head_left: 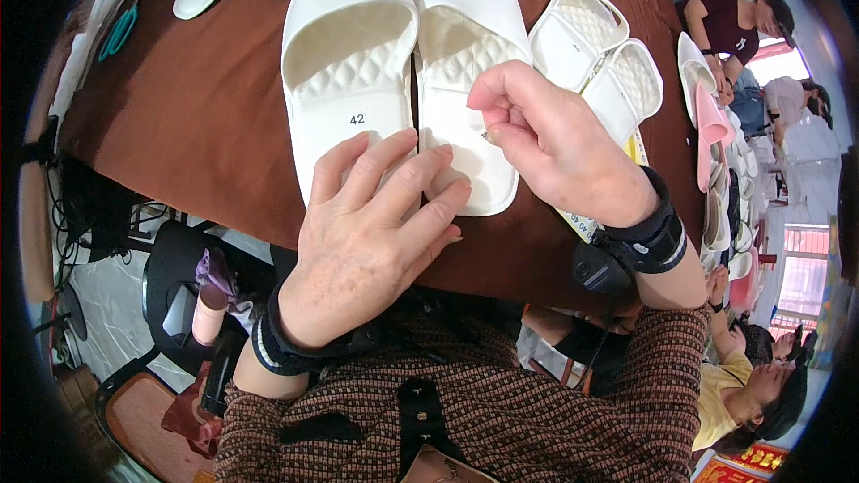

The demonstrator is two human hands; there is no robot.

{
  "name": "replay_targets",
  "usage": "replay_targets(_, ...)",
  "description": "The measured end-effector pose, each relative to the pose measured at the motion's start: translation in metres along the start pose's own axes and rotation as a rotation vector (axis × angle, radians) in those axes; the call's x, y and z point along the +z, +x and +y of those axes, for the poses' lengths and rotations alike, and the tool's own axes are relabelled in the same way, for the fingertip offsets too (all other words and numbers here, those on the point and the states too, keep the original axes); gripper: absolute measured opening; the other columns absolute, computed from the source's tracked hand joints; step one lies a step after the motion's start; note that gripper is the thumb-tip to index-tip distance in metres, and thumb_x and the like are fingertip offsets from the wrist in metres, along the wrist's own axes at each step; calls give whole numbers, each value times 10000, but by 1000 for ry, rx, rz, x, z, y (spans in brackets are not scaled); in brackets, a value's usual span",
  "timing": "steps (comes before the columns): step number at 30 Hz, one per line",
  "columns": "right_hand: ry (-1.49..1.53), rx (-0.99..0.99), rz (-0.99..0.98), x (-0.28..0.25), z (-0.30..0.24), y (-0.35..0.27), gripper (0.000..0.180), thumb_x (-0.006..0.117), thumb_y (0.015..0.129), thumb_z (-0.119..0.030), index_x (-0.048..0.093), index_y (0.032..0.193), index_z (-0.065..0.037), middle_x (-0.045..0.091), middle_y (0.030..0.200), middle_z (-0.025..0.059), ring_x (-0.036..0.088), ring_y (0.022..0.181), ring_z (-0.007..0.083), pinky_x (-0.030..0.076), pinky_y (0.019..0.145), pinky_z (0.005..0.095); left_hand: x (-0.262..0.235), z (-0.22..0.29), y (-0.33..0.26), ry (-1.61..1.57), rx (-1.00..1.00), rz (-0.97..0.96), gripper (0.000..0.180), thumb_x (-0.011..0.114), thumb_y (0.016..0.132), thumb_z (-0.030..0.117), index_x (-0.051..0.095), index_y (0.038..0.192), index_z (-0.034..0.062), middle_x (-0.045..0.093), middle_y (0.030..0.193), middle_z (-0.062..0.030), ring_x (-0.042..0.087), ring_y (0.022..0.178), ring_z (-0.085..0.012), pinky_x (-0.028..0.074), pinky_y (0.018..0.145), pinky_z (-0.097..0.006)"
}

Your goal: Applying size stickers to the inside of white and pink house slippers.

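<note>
At frame centre, the heels of a pair of white slippers (407,72) are pressed flat by the left hand (371,233), fingers spread. The right hand (550,143) is pinched narrowly above the right slipper; whether anything small is held cannot be told. Uneven pressure could skew the pair on the brown table (197,107).

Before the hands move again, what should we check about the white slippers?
1. Left hand flat on the heels of the pair: ok, its fingers lie across both.
2. Left slipper sole down, strap up: ok.
3. Right slipper lined up beside it: ok, the two lie side by side, touching.
4. Right hand pinching something: cannot tell, fingertips are closed above the right slipper but nothing shows between them.
5. Size mark on both slippers: cannot tell, one shows on the left slipper only; hands cover the right heel.
6. Small pair out of the way: ok, it lies apart on the brown cloth.
</note>
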State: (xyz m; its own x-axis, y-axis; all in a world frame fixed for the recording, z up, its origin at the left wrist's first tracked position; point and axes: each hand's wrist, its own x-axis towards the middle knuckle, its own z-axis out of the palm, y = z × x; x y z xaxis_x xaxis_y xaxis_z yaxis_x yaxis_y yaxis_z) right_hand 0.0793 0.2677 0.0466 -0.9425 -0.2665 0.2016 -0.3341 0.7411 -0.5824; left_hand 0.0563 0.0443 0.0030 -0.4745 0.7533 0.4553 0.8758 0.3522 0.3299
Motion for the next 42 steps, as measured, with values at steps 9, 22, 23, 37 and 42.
replay_targets(9,-105,-38,-210,-3,-3,31,209,565,868,-13,526,1073,-2,639,919,221,614,909,418,488,774,476,1,-1,-1,-17,8,13,425,784,711,206,675,1119,161,612,1265,-37,542,1194,-281,395,1033,-476)
replay_targets(22,-263,-180,-255,-2,1,45,227,590,828,-2,538,1049,-13,633,965,188,616,976,378,486,836,440,1,-3,-2,-23,8,0,440,789,708,234,678,1129,170,607,1273,-32,540,1199,-270,375,1040,-466)
replay_targets(23,-227,-135,-278,-2,0,46,204,581,843,-15,539,1043,-10,632,969,189,614,975,377,484,839,436,1,-3,-2,-25,7,0,440,789,708,234,678,1129,170,607,1273,-32,540,1199,-270,375,1040,-466)
replay_targets(37,79,69,-209,6,17,42,171,568,880,-60,552,1037,4,638,851,166,644,818,324,518,731,398,1,-1,-2,-13,1,-5,409,783,706,232,685,1096,156,617,1260,-34,539,1201,-277,370,1041,-465)
replay_targets(42,197,139,-130,11,23,37,225,567,881,-49,565,1099,6,634,851,124,633,793,251,519,724,360,1,-1,-1,-22,1,-4,405,780,713,230,685,1100,155,617,1260,-36,538,1204,-278,371,1042,-464)
